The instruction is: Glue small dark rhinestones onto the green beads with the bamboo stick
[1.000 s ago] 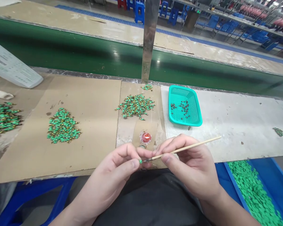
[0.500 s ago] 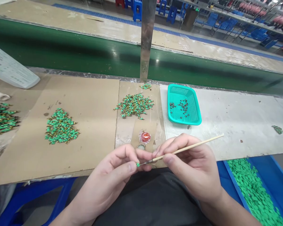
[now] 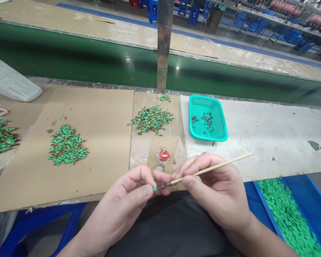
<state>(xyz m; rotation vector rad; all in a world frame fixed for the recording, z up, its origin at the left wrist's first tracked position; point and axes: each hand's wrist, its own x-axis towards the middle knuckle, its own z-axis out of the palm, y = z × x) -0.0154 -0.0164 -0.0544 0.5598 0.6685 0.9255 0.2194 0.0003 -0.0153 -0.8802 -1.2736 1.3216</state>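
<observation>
Between the thumb and fingers of my left hand (image 3: pixel 130 200) is a small green piece (image 3: pixel 154 188), too small to make out its kind. My right hand (image 3: pixel 216 189) is closed in a pinch around a thin paintbrush (image 3: pixel 216 166) with a pale wooden handle. The brush's fine tip points left and meets the green piece, or comes very close to it. Just beyond my fingers, a small container of red paint (image 3: pixel 164 156) stands on a cardboard scrap. Beside it sits a pale round thing (image 3: pixel 159 167), partly hidden by my left hand.
Piles of small green-and-gold pieces lie at the centre (image 3: pixel 151 120), left (image 3: pixel 67 145) and far left (image 3: pixel 1 137). A teal basket (image 3: pixel 223 134) holds several tiny dark pieces. A blue bin (image 3: pixel 310 200) with green discs is at lower right. A metal post (image 3: pixel 164 46) rises behind.
The whole view has shifted very slightly. Both hands keep the same hold, and the brush tip stays at the green piece, which seems slightly turned.
</observation>
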